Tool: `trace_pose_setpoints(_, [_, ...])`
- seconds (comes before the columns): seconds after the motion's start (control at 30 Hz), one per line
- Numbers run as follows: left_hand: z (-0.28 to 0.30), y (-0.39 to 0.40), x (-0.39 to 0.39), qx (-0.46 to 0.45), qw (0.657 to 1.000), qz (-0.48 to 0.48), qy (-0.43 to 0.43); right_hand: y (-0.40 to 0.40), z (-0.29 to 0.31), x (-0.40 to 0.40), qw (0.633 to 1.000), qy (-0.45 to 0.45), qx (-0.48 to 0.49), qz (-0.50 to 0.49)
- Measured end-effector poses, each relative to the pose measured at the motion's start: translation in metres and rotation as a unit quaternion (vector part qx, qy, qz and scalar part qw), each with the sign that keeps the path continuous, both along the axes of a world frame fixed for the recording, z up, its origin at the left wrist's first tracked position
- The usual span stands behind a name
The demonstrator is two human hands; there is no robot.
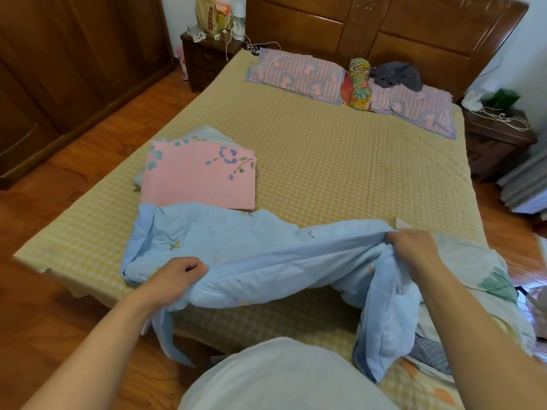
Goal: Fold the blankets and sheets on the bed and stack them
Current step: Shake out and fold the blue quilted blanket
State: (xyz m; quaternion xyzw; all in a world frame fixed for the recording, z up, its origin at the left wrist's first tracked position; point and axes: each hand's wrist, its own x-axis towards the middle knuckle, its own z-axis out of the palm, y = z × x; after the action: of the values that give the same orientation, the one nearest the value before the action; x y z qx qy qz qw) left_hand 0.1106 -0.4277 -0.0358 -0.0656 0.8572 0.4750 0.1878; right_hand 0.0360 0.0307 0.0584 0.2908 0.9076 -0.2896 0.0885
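1. A bed with a yellow checked cover is seen, set on a wooden floor; a carved wooden headboard is at 12 o'clock, a wardrobe at 10 o'clock.
2. Nightstands are placed at 11 o'clock and 3 o'clock, both cluttered with cables. Two striped pillows are laid along the headboard, with a floral bolster between them and a grey cloth on the right one.
3. A folded pink floral sheet is stacked on the bed at 9 o'clock, atop another folded piece.
4. The light-blue quilt is stretched across the near edge at 6 o'clock, just touching the pink stack. Its near left edge is gripped by the left hand, fingers curled; a bunched fold is clutched by the right hand at 4 o'clock. Another floral blanket is seen under the right arm.
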Motion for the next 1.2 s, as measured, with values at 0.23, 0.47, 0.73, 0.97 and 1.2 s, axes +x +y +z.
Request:
trace_pose_setpoints(0.23, [0.035, 0.048, -0.007, -0.07, 0.989, -0.022, 0.13, -0.037, 0.031, 0.04, 0.98, 0.009, -0.031, 0.195])
trace_pose_setpoints(0.47, [0.092, 0.159, -0.012, -0.012, 0.91, -0.289, 0.298, -0.119, 0.026, 0.063, 0.871, -0.065, -0.044, 0.485])
trace_pose_setpoints(0.73, [0.03, 0.147, 0.008, -0.068, 0.994, 0.0, 0.088, -0.113, 0.03, 0.061, 0.954, 0.155, 0.088, 0.239])
trace_pose_setpoints(0.97, [-0.012, 0.119, -0.035, -0.022, 0.988, 0.038, 0.145, -0.098, 0.112, 0.034, 0.93, 0.286, 0.167, 0.158])
trace_pose_setpoints(1.2, [0.068, 0.094, -0.116, 0.067, 0.97, 0.074, 0.221, -0.066, 0.13, 0.019, 0.909, 0.343, 0.232, 0.046])
